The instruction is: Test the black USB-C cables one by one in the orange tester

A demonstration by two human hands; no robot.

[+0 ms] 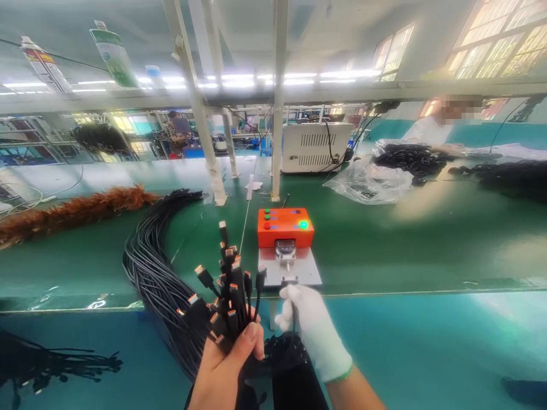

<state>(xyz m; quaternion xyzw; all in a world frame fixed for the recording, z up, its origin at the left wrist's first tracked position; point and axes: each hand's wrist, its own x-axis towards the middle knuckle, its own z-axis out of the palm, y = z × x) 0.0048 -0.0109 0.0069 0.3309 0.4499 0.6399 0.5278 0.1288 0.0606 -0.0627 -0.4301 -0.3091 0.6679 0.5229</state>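
Observation:
My bare left hand (235, 347) is wrapped round a bundle of black cables, whose connector ends (231, 285) fan upward with metal tips showing. The long black cables (149, 267) trail from it back over the green table. My right hand (303, 319), in a white glove, pinches one black cable at the front edge of a metal plate (307, 270). That cable's end is at a small dark slot on the plate and is mostly hidden by my fingers. Behind the plate stands an orange box (282, 228) with a lit green light, and a small gauge (285, 247) sits before it.
Metal posts (277, 114) rise behind the orange box. A white vented machine (316, 148) and a clear plastic bag (371, 182) are farther back. Brown fluffy material (85, 210) lies at left. A person (431, 128) sits across the table near black cables (410, 159).

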